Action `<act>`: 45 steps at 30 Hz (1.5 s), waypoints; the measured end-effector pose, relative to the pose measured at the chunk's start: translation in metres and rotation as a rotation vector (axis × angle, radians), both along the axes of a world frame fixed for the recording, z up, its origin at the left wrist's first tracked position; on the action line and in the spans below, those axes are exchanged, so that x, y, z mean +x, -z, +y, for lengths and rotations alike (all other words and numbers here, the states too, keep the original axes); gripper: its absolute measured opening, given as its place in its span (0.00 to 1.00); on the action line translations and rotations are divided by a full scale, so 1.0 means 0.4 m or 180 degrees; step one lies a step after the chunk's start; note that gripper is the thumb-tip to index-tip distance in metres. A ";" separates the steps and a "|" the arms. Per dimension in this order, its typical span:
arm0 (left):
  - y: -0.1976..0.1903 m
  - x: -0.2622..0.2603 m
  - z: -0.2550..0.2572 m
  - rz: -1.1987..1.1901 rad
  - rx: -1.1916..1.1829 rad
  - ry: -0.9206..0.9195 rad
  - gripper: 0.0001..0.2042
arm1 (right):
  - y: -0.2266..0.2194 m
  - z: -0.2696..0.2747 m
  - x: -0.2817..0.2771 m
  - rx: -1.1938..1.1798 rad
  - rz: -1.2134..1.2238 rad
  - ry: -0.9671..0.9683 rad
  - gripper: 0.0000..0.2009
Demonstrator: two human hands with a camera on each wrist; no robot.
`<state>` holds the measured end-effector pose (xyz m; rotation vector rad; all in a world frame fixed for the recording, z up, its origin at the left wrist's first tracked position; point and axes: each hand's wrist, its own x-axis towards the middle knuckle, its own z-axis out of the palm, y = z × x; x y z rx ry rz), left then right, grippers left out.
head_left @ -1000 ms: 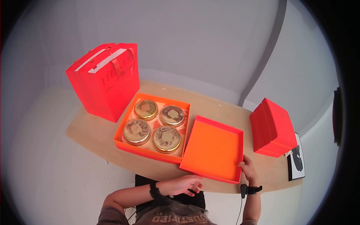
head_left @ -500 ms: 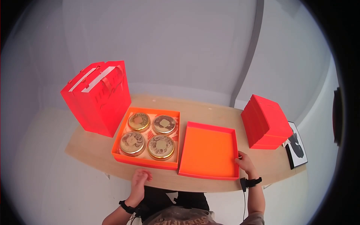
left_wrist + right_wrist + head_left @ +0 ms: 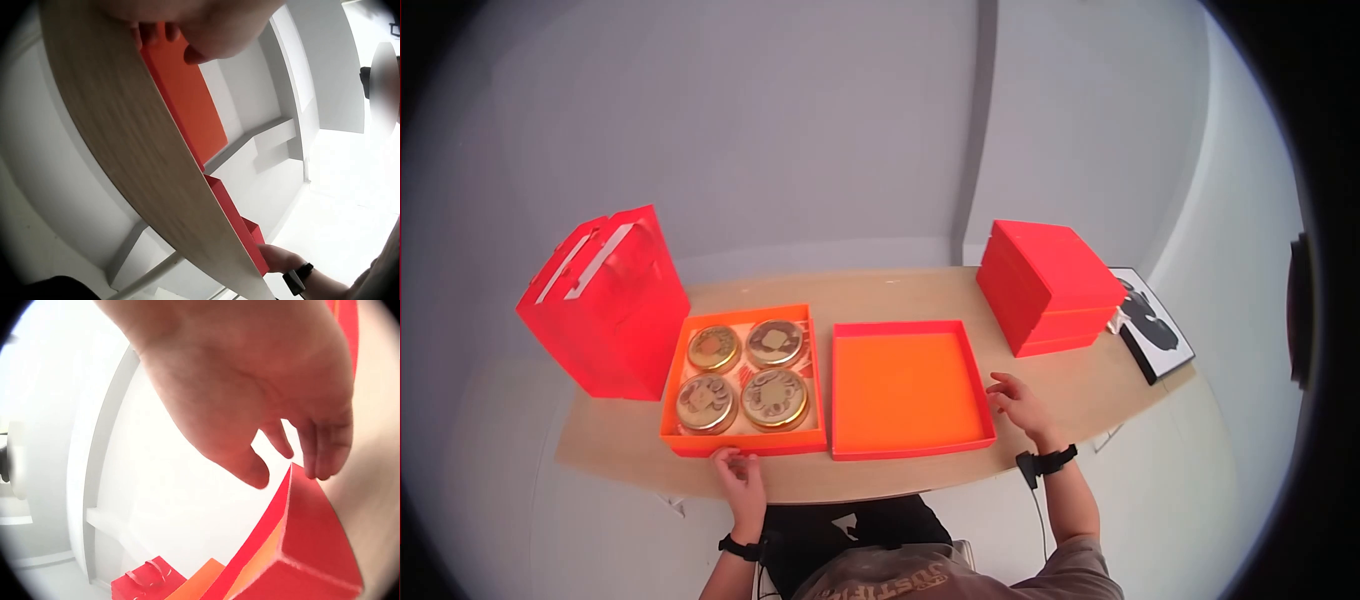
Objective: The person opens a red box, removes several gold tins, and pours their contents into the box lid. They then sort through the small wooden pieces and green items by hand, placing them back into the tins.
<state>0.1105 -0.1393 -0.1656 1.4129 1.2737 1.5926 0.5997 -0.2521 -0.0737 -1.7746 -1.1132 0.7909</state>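
Note:
A shallow orange-red gift box (image 3: 792, 441) holds several round tins (image 3: 775, 399) with gold rims and patterned tops. My left hand (image 3: 743, 492) is at its front wall, fingers loosely bent. In the left wrist view those fingertips overlap the box's orange side (image 3: 194, 103). To the right of the box lies the matching lid (image 3: 910, 390), orange inside turned up. Beside the lid's right wall is my right hand (image 3: 1026, 412), its fingers relaxed and holding nothing. The right wrist view shows its fingertips just over a corner of the lid (image 3: 315, 525).
Red paper carrier bags (image 3: 605, 310) with ribbon handles stand at the table's left end. Stacked red boxes (image 3: 1050, 285) occupy the back right, with a framed black-and-white picture (image 3: 1157, 335) next to them. A cable (image 3: 1042, 520) hangs from the right wrist. The wooden table (image 3: 880, 290) has a curved front edge.
My left hand has moved left and forward from the lid's front to the box's front wall. My right hand has released the lid's right edge. The head view has turned right.

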 end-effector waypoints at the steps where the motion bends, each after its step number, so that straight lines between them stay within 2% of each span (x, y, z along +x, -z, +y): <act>1: 0.001 0.003 0.002 -0.0003 0.0023 0.0053 0.13 | 0.009 -0.015 -0.005 0.0234 0.0092 0.0104 0.25; 3: 0.001 0.008 0.002 0.0483 0.0351 -0.0245 0.14 | 0.067 -0.045 -0.008 0.0456 0.0230 0.0294 0.22; 4: 0.001 0.012 0.004 0.0488 0.0357 -0.0250 0.14 | 0.099 -0.054 -0.005 0.0710 0.0229 0.0417 0.20; 6: 0.003 0.014 0.001 0.1206 0.0745 -0.0521 0.15 | 0.142 -0.065 -0.018 0.1035 0.0360 0.0677 0.15; 10: -0.001 0.025 -0.007 0.1563 0.0817 -0.0733 0.14 | 0.210 -0.071 -0.038 0.1421 0.0658 0.0718 0.13; 12: -0.005 0.025 -0.009 0.1572 0.0672 -0.0661 0.15 | 0.202 -0.074 -0.046 0.1586 0.0546 0.0684 0.12; 18: 0.003 0.025 -0.006 0.1455 0.0726 -0.0612 0.13 | 0.186 -0.077 -0.067 0.1323 0.0390 0.0525 0.10; 24: -0.006 0.027 -0.013 0.1423 0.0478 -0.0559 0.13 | 0.171 -0.074 -0.081 0.1263 0.0078 0.0500 0.10; 45: -0.003 0.046 -0.013 0.1943 0.0711 -0.0704 0.10 | 0.129 -0.073 -0.092 0.1061 0.0164 0.0578 0.08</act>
